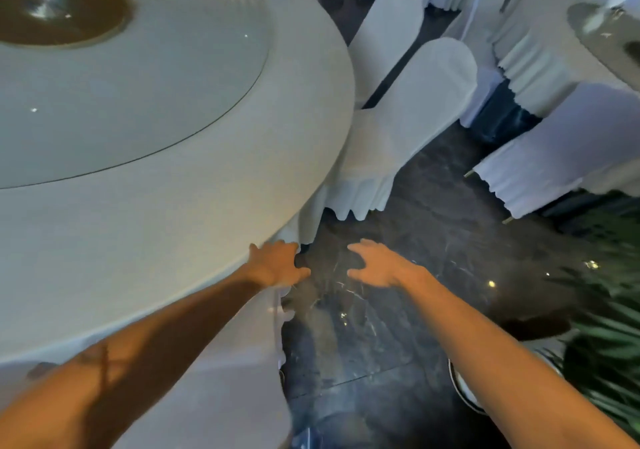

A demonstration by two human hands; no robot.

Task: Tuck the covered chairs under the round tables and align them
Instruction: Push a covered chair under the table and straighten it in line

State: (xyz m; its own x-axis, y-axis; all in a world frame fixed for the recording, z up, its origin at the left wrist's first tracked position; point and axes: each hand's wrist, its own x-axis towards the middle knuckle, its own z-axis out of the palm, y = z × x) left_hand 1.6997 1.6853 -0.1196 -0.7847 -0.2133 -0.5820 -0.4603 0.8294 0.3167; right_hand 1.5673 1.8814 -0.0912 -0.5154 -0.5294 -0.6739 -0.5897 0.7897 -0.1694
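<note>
white cloth over the round table, filling the left and upper part of the view, with a glass turntable on top and a brown disc at its centre. left hand reaching forward at the table's near right edge, fingers spread and released, holding nothing (fingertips just beside the hanging cloth, touching or not cannot be told). right hand stretched out beside it above the dark marble floor, also spread and loose, grasping nothing. nearest covered chair standing at the right side of the table, seat partly under the rim, back turned away from the table and leaning toward the right. second covered chair behind it, also close against the table edge. more covered chairs on the right, well apart from this table, near another table at the upper right corner. green leaves at the lower right, blurred.
</note>
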